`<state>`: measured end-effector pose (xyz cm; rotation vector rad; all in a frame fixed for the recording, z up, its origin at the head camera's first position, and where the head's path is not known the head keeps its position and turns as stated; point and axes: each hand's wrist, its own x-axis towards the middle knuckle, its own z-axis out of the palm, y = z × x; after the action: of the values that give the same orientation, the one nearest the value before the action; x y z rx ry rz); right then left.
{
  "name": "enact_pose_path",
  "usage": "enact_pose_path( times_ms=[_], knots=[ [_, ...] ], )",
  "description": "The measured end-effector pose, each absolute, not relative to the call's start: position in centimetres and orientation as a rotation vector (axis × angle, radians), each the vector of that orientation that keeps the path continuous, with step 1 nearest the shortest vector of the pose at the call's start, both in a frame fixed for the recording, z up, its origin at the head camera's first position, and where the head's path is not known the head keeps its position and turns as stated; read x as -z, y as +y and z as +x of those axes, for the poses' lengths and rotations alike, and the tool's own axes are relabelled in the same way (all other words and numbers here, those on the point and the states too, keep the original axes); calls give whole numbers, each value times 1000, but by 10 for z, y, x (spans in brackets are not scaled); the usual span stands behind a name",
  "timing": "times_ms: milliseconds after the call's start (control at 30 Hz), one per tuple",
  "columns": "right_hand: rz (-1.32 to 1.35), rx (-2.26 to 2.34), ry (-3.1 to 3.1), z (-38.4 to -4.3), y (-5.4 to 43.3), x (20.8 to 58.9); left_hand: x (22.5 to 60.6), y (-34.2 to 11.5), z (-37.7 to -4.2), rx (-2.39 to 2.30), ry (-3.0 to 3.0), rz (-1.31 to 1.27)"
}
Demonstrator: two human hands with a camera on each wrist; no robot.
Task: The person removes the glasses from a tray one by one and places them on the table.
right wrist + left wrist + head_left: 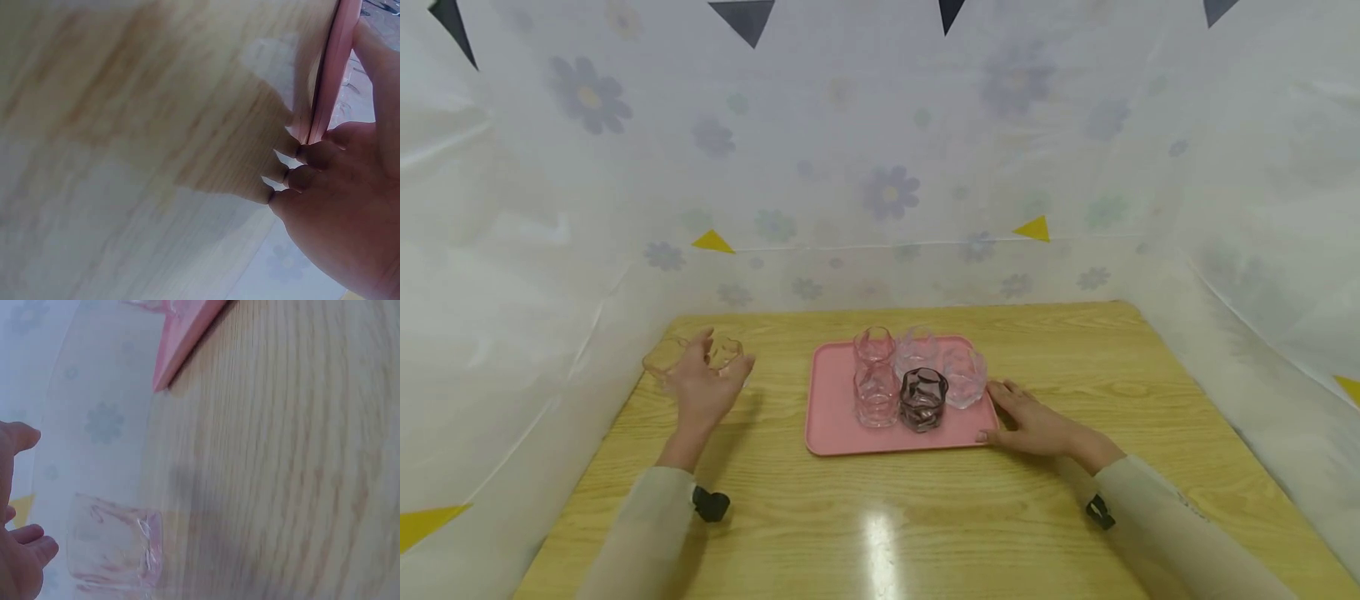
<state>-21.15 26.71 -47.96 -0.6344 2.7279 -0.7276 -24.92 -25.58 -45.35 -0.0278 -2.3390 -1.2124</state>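
At the table's left side, two amber-tinted glasses, one on the left (pixel 662 357) and one on the right (pixel 727 350), stand by my left hand (pixel 703 383). Its thumb and fingers are spread; in the left wrist view they are apart from the nearest glass (pixel 112 540). A pink tray (pixel 831 417) holds two pinkish glasses (pixel 877 400), two clear glasses (pixel 966 379) and a dark grey glass (pixel 923 402). My right hand (pixel 1033 423) touches the tray's right edge, thumb at the rim and fingertips down beside it in the right wrist view.
The wooden table (pixel 805 533) is enclosed at the back and sides by pale flowered sheeting (pixel 820 150). Yellow triangles (pixel 1033 228) and dark ones (pixel 745 18) mark the sheeting. Black bands (pixel 711 504) show at both sleeves.
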Motion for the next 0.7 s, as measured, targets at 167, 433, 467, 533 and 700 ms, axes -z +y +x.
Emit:
enact_pose_path(
  times_ms=[167, 433, 467, 533, 700],
  knots=[
    [-635, 721, 2724, -212, 267, 481, 448, -238, -247, 1227, -2421, -93],
    [-626, 726, 2724, -211, 267, 480, 447, -212, -247, 1331, -2446, -235],
    [-623, 724, 2723, -211, 267, 480, 447, -210, -247, 1336, -2449, -247],
    [-620, 724, 2722, -211, 267, 480, 447, -204, -246, 1342, -2457, -262],
    [-623, 725, 2725, -212, 267, 480, 449, -189, -244, 1366, -2464, -354]
  ],
)
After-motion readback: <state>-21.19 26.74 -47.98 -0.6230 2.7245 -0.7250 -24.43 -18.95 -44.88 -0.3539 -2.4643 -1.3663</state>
